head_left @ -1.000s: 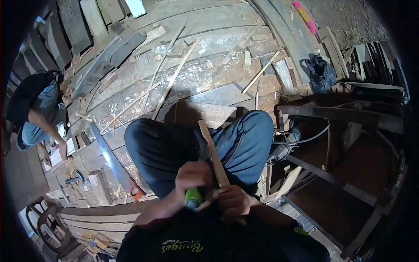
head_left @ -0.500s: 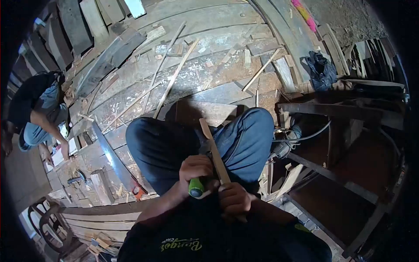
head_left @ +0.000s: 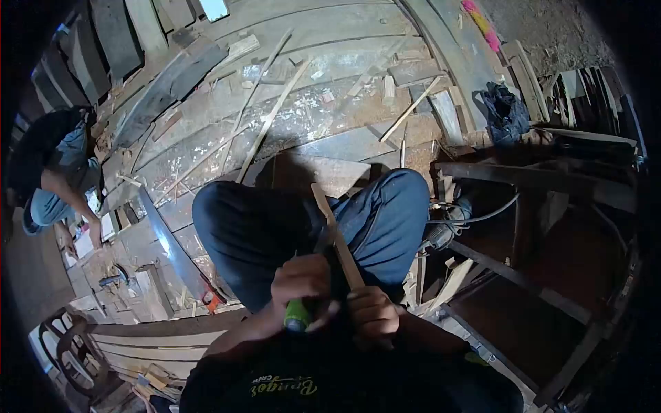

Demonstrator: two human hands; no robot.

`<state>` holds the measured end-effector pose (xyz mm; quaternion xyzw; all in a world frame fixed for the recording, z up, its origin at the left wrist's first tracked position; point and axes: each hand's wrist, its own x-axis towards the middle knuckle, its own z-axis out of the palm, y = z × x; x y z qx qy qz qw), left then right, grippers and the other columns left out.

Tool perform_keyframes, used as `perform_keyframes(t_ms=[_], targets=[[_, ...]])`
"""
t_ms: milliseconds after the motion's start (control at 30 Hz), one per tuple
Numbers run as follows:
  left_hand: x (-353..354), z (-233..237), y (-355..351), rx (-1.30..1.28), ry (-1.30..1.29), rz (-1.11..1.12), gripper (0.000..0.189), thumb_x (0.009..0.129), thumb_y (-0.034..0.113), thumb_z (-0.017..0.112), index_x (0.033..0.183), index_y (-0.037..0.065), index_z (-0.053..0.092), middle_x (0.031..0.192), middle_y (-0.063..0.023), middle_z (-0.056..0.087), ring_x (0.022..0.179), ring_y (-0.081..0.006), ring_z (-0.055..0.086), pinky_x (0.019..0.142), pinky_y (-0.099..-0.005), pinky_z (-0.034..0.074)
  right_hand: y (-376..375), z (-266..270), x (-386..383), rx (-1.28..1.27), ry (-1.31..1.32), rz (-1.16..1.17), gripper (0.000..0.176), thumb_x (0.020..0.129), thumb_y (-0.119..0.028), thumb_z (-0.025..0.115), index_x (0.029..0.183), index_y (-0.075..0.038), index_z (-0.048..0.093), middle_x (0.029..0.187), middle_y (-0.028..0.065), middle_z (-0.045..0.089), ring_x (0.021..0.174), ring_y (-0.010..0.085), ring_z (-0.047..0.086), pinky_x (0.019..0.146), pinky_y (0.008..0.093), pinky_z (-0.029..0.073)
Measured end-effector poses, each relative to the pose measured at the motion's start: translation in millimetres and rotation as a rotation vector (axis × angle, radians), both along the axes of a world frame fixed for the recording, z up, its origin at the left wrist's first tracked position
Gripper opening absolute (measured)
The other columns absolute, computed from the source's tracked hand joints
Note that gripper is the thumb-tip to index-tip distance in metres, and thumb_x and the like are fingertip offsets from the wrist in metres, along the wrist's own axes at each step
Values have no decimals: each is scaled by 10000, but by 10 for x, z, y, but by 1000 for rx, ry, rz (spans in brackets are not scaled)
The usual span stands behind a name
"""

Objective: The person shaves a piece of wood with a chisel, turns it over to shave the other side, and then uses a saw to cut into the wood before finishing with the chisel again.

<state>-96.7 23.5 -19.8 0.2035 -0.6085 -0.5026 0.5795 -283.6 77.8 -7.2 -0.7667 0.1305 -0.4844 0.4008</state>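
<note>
Green-handled tool clenched in left hand, right hand grasping wooden strip between knees, offcuts crowding plank floor

1. Yellow-green script lettering is printed on the near black shirt. It is seen upside down and cannot be read surely.
2. A small word beside it is possibly "CREW".
3. No other text is readable.

Pale bare-wood strip; glossy green plastic handle

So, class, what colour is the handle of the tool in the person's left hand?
The handle is bright green; the head view shows it.
</note>
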Motion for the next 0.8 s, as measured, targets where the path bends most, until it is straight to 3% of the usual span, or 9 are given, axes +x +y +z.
perform_keyframes(t_ms=[167, 233, 300, 433, 500, 567, 667, 800], targets=[[-36, 11, -23, 52, -25, 71, 177, 795, 75, 705, 726, 37, 547, 581, -47, 516, 486, -185, 494, 467, -323, 377, -44, 21, 15, 32, 5, 100, 293, 677, -147, 770, 633, -78, 488, 664, 61, 511, 594, 237, 564, 589, 402, 492], [29, 284, 23, 34, 79, 11, 197, 803, 91, 704, 720, 39, 533, 562, -55, 522, 477, -174, 492, 466, -325, 379, -93, 15, 49, -12, -140, 2, 217, 764, -46, 657, 663, -85, 468, 569, 27, 432, 461, 197, 461, 515, 374, 433], [-29, 197, 64, 39, 86, 31, 226, 749, 53, 738, 681, 49, 522, 600, -58, 530, 512, -219, 529, 501, -323, 393, -20, -3, 24, -3, -157, -47, 206, 761, -54, 668, 688, -77, 477, 587, 39, 459, 472, 210, 481, 532, 387, 455], [-93, -43, -36, 10, -81, 43, 235, 758, 55, 742, 681, 51, 520, 599, -50, 529, 504, -210, 528, 505, -322, 400, -48, 5, 45, -3, -102, 6, 225, 760, -75, 689, 688, -77, 476, 601, 44, 478, 468, 222, 485, 543, 404, 471], [-42, 43, 38, 76, -44, 107, 240, 748, 45, 751, 684, 59, 520, 606, -51, 535, 519, -209, 542, 513, -324, 412, -46, 21, 60, 29, -144, -56, 198, 777, -63, 666, 694, -73, 486, 562, 33, 454, 440, 212, 465, 526, 397, 459], [10, 299, 75, 79, 52, -7, 240, 721, 25, 756, 686, 64, 522, 626, -55, 544, 565, -218, 562, 523, -321, 416, -52, -89, 40, -20, -198, -79, 196, 790, -61, 656, 690, -68, 488, 549, 32, 447, 430, 206, 454, 516, 391, 451], [-75, -71, 74, -28, -102, 32, 189, 807, 82, 711, 714, 50, 550, 664, -55, 574, 587, -199, 570, 533, -329, 424, 39, -135, 81, -23, -279, -75, 212, 815, -61, 640, 668, -60, 488, 537, 34, 444, 421, 196, 438, 502, 383, 440], [-75, 29, 114, 121, -19, 134, 223, 722, 24, 753, 711, 54, 533, 651, -73, 550, 552, -236, 559, 517, -327, 418, -1, -132, 78, -33, -298, -60, 249, 819, -84, 647, 636, -42, 482, 542, 50, 454, 435, 202, 438, 492, 375, 438]])
